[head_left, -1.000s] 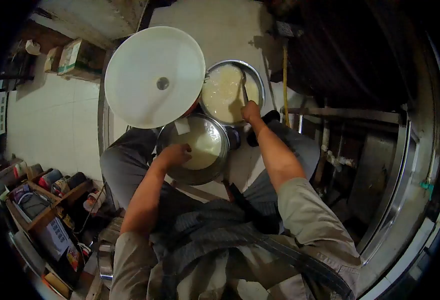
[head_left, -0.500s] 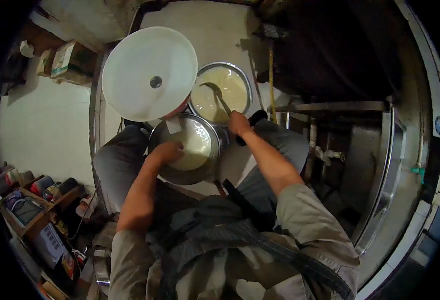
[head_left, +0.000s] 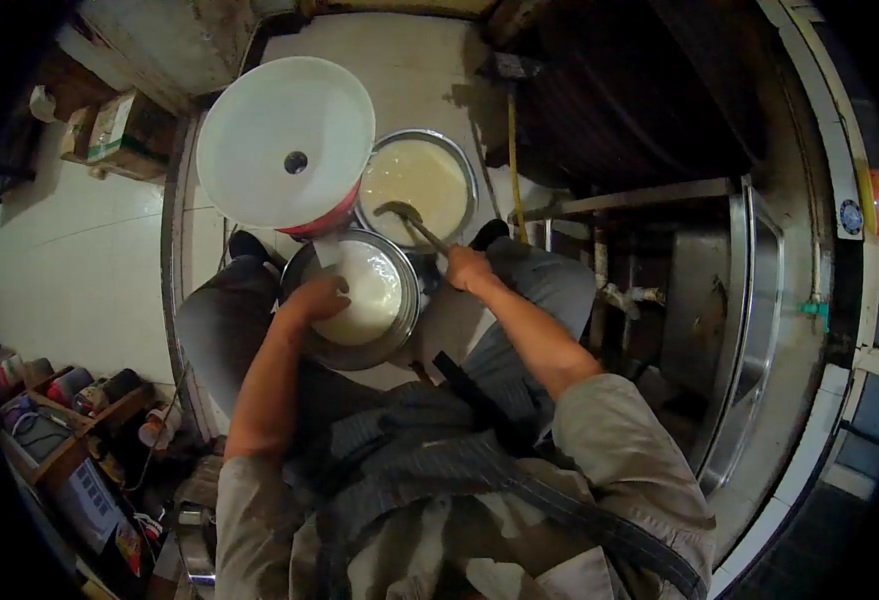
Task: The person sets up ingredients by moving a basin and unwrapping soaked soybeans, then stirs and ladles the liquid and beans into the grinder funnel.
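A wide white hopper (head_left: 260, 120) with a dark round hole at its bottom sits over a red-banded base. From the base a pale spout (head_left: 328, 251) points down into the near metal pot (head_left: 412, 330), which holds creamy white liquid with some foam. My left hand (head_left: 320, 298) is over this pot, just below the spout, its fingers curled together; whatever they may hold is hidden. My right hand (head_left: 468, 268) grips the handle of a ladle (head_left: 415, 218). The ladle's bowl hangs over the near side of the far metal pot (head_left: 474, 190), which contains pale yellowish liquid.
Both pots stand on the tiled floor (head_left: 400, 50) between and beyond my knees. At right is a metal-framed stand (head_left: 650, 192) with pipes beneath. Cardboard boxes (head_left: 132, 135) lie at upper left. A wooden crate (head_left: 90, 420) with bottles and cables sits at lower left.
The ladle has come toward me, from the middle of the far pot to its near side. My left hand stays by the spout. The whole view has shifted slightly.
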The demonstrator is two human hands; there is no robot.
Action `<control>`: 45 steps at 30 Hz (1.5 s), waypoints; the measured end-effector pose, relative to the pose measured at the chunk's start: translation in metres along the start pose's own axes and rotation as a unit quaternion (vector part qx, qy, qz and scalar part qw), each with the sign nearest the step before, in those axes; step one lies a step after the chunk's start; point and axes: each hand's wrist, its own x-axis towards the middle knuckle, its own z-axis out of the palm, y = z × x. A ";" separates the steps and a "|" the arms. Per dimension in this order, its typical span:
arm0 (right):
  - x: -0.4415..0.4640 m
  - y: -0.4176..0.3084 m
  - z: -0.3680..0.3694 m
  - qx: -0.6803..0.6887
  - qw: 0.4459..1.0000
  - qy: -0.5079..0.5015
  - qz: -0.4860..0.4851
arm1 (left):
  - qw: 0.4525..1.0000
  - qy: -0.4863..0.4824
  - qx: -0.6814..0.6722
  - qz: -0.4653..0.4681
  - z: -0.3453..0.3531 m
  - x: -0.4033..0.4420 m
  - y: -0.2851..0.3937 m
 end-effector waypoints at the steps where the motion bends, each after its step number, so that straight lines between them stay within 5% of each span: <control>1: -0.004 -0.001 -0.003 0.000 1.000 0.000 0.000 | 1.000 -0.012 -0.014 -0.015 -0.002 0.000 0.002; 13: 0.041 0.027 0.019 -0.015 0.995 0.095 0.016 | 1.000 0.003 -0.017 -0.001 0.007 0.009 -0.010; 16: 0.056 0.032 0.016 -0.056 0.989 0.112 -0.076 | 0.999 0.005 -0.032 -0.022 0.007 0.010 -0.008; 26: 0.110 0.018 -0.013 -0.076 0.946 0.304 -0.082 | 0.999 -0.021 -0.024 -0.034 0.007 0.011 -0.007; 45: 0.081 0.049 0.020 0.067 0.988 0.142 0.005 | 0.999 -0.028 0.013 -0.037 0.000 0.000 0.009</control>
